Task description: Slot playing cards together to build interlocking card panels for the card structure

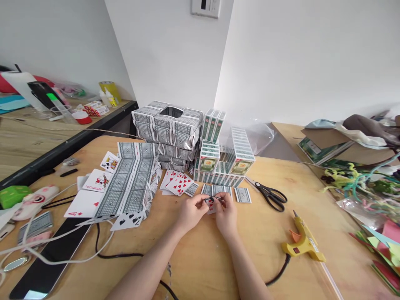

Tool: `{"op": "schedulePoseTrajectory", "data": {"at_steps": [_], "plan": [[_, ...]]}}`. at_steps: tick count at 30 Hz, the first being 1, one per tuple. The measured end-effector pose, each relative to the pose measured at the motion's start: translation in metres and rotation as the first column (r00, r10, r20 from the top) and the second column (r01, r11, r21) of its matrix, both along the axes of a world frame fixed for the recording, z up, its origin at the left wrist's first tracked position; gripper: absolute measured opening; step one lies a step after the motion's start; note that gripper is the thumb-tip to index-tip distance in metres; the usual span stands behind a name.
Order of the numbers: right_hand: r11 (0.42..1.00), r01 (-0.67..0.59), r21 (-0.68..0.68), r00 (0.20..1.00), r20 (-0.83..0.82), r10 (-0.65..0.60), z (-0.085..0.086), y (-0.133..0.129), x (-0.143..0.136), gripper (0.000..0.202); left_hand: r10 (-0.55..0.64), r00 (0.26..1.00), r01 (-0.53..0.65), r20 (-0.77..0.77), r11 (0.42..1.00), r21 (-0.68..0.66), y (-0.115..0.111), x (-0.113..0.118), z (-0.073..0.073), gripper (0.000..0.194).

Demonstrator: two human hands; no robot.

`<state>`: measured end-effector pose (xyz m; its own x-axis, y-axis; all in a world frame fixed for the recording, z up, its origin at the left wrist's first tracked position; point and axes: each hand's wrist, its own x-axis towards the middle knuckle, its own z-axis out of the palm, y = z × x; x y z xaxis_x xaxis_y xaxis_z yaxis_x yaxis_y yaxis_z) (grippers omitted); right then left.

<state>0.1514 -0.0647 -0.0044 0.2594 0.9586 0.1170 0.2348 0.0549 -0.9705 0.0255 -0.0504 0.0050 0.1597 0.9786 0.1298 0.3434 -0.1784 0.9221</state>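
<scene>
1. My left hand (193,211) and right hand (226,213) are close together, thumbs and fingertips pinched on one playing card (211,208).
2. That card is between my fingers above the wooden table (200,258), red marks showing; my fingertips hide its upper edge, so I cannot tell whether it is creased.
3. Just beyond my fingers lies a row of face-down cards (225,190), with a single card (243,195) just right of it; face-up cards (178,183) lie to the left.
4. I judge the step in hand to be bending or shaping this card.
5. The next move, I think, calls for an even pinch from both sides.
6. The scissors (271,196) and glue gun (302,241) lie to my right, apart from my hands.
</scene>
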Motion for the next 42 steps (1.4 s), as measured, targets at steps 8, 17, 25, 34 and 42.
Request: {"op": "schedulePoseTrajectory", "data": {"at_steps": [8,17,25,34,42], "plan": [[1.0,-0.017,0.012,0.997,-0.07,0.017,0.001,0.001,0.001,0.018,-0.066,0.996,0.065,0.053,0.998,0.009,0.001,-0.001,0.005,0.02],[0.998,-0.066,0.0,0.997,-0.039,0.066,0.01,-0.003,-0.002,0.02,0.074,0.985,-0.049,-0.153,0.985,0.164,0.002,-0.006,0.002,0.023],[0.997,-0.043,-0.067,0.998,-0.055,0.039,0.007,-0.001,-0.002,0.022,0.106,0.972,-0.062,-0.209,0.977,0.206,0.002,-0.007,0.004,0.023],[0.986,-0.079,-0.147,0.95,-0.312,0.029,0.009,0.001,0.001,0.034,0.145,0.986,-0.137,-0.08,0.985,0.102,0.007,-0.007,-0.002,0.025],[0.957,-0.277,-0.084,0.764,-0.623,0.166,0.009,0.004,0.0,0.031,0.098,0.987,-0.106,0.126,0.993,0.056,0.011,-0.006,0.001,0.029]]}}
